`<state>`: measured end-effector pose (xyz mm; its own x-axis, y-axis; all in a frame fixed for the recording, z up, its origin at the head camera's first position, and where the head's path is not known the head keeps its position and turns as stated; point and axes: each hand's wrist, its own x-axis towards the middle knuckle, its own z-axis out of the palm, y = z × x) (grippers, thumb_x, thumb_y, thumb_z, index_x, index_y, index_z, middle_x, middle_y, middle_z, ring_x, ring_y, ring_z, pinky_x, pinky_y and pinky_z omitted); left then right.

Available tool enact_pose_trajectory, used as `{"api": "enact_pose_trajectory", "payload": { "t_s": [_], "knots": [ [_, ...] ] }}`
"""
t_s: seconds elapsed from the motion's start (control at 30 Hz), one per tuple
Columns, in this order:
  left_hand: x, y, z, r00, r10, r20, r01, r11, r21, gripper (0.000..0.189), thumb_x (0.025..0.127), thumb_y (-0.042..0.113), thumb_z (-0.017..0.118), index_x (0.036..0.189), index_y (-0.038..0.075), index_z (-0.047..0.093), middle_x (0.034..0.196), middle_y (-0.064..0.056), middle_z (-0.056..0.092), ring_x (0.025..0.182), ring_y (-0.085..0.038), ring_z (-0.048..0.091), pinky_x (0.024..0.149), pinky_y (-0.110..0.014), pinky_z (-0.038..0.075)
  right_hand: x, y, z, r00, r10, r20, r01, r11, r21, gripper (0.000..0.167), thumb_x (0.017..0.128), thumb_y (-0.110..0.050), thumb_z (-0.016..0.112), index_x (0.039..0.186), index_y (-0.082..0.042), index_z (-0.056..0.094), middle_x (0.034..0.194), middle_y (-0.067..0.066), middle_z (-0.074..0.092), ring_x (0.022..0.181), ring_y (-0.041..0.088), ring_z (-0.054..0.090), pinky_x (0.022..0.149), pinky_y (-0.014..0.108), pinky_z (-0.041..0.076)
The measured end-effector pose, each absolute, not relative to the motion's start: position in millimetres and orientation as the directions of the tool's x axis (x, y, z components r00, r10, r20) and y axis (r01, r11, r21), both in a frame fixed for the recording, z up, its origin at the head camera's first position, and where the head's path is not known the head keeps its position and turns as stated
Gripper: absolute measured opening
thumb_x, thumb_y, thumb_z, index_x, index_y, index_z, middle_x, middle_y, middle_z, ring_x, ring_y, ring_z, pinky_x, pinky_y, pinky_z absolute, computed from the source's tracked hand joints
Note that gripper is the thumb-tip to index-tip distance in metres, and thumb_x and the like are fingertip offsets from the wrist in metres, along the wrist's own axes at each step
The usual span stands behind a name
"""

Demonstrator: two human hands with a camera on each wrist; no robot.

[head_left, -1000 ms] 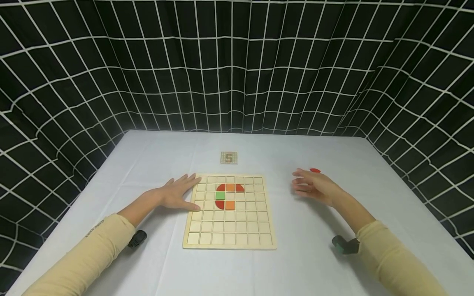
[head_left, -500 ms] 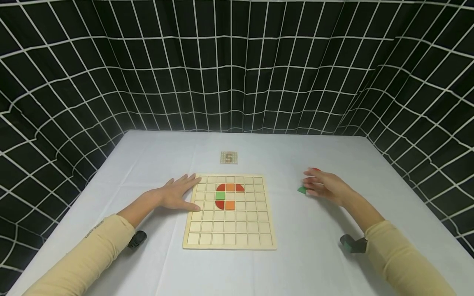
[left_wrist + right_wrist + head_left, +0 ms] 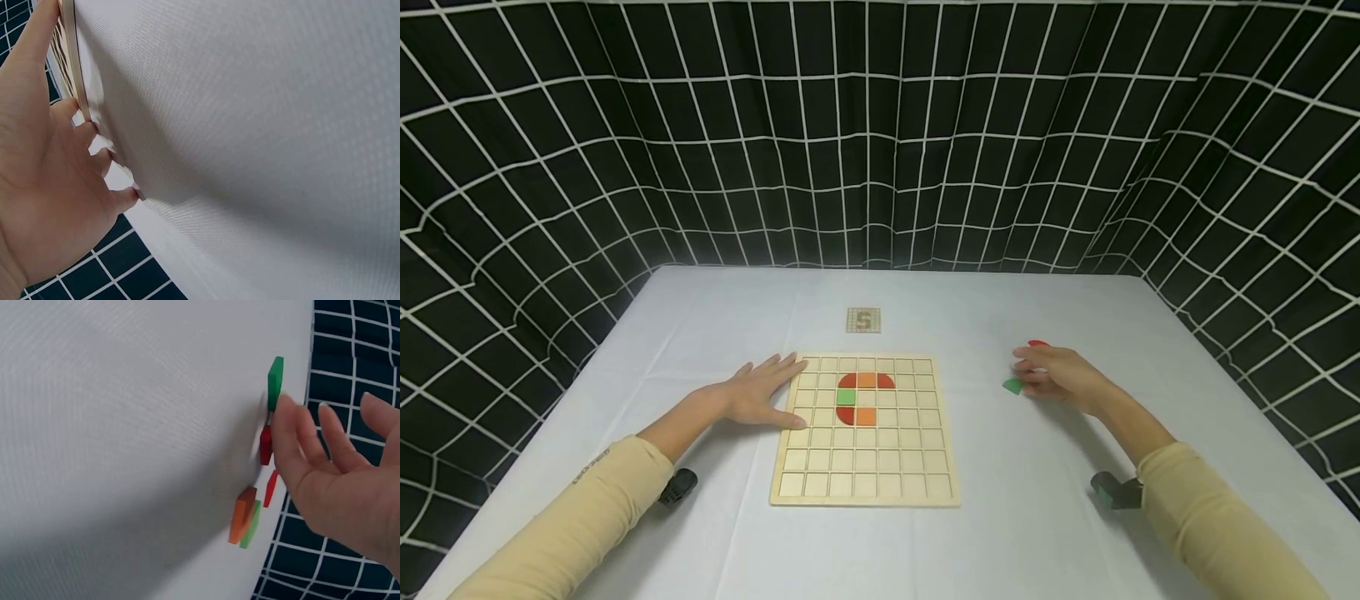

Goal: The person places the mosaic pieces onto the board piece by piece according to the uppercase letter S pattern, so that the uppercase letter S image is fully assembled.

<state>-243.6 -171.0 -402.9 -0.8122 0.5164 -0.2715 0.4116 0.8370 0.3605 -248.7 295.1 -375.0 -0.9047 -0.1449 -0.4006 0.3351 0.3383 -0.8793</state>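
Observation:
My left hand (image 3: 756, 396) rests with spread fingers on the left edge of the wooden grid board (image 3: 865, 460). Red quarter-round pieces (image 3: 847, 381), orange squares (image 3: 866, 417) and a light green square (image 3: 846, 397) lie in several of its cells. To the right of the board, my right hand (image 3: 1063, 379) hovers low over loose pieces, its fingers relaxed and apart. A dark green piece (image 3: 275, 383) lies by its fingertips, with a red piece (image 3: 266, 445) beside it. Another red piece (image 3: 270, 489), an orange piece (image 3: 242, 515) and a light green piece (image 3: 250, 525) lie under the palm side.
Behind the board lies a small square card (image 3: 863, 320) with a figure like a 5 on a grid. A white cloth (image 3: 745, 308) covers the table. Black curtains (image 3: 880, 133) with white grid lines surround it. Dark devices (image 3: 679, 485) sit at the wrists.
My right hand has moved right, away from the board, uncovering the dark green piece; over the last half second it barely shifts. The left hand and board stay still.

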Motion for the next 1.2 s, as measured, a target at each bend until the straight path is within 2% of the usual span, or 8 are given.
{"api": "enact_pose_trajectory", "payload": {
  "t_s": [0.23,0.43,0.57,0.77,1.0,1.2],
  "knots": [
    [-243.9,-170.9,-402.5,-0.81,0.516,-0.278,0.411,0.838,0.358,0.104,0.079,0.066,0.062,0.153,0.009,0.016,0.157,-0.016,0.009,0.142,-0.039,0.005,0.109,-0.063,0.003,-241.7,294.8,-372.7,-0.914,-0.162,-0.372,0.26,0.47,-0.843,0.057,0.099,-0.026,0.053,0.138,0.011,0.037,0.124,0.021,0.053,0.1,0.023,0.055,0.086,0.034,0.053],
    [-244.3,-171.5,-403.8,-0.808,0.519,-0.278,0.414,0.836,0.36,0.105,0.078,0.067,0.062,0.153,0.009,0.016,0.157,-0.016,0.009,0.142,-0.039,0.005,0.109,-0.063,0.003,-237.1,296.2,-378.0,-0.911,-0.23,-0.343,0.194,0.493,-0.848,0.05,0.099,-0.019,0.053,0.136,0.011,0.04,0.122,0.023,0.057,0.1,0.023,0.059,0.084,0.035,0.053],
    [-244.3,-171.2,-403.6,-0.808,0.52,-0.277,0.413,0.836,0.363,0.105,0.078,0.067,0.062,0.153,0.009,0.017,0.157,-0.016,0.009,0.142,-0.039,0.005,0.109,-0.063,0.003,-236.0,293.1,-383.7,-0.922,-0.23,-0.311,0.14,0.55,-0.823,0.047,0.096,-0.018,0.059,0.134,0.008,0.047,0.116,0.02,0.061,0.093,0.022,0.062,0.077,0.031,0.055],
    [-244.1,-170.5,-402.3,-0.811,0.514,-0.28,0.409,0.84,0.358,0.106,0.078,0.067,0.062,0.153,0.009,0.016,0.157,-0.016,0.009,0.142,-0.039,0.005,0.109,-0.062,0.003,-232.6,287.7,-391.1,-0.956,-0.2,-0.213,0.039,0.636,-0.771,0.041,0.09,-0.013,0.066,0.127,0.003,0.055,0.105,0.014,0.065,0.079,0.02,0.059,0.066,0.028,0.052],
    [-243.9,-170.2,-402.2,-0.811,0.516,-0.276,0.411,0.838,0.36,0.105,0.078,0.066,0.062,0.153,0.009,0.016,0.157,-0.016,0.009,0.142,-0.039,0.005,0.109,-0.063,0.003,-229.4,279.8,-399.0,-0.978,-0.191,-0.08,-0.079,0.7,-0.71,0.036,0.084,-0.011,0.073,0.116,0.002,0.063,0.097,0.011,0.064,0.079,0.022,0.055,0.059,0.027,0.052],
    [-244.3,-170.3,-403.3,-0.813,0.513,-0.275,0.411,0.84,0.354,0.105,0.078,0.066,0.062,0.153,0.009,0.016,0.157,-0.016,0.009,0.142,-0.039,0.005,0.109,-0.063,0.003,-230.1,276.2,-404.3,-0.982,-0.188,-0.02,-0.13,0.751,-0.647,0.03,0.081,-0.01,0.075,0.109,-0.003,0.067,0.096,0.008,0.064,0.084,0.024,0.056,0.058,0.028,0.051]
  ]
}}
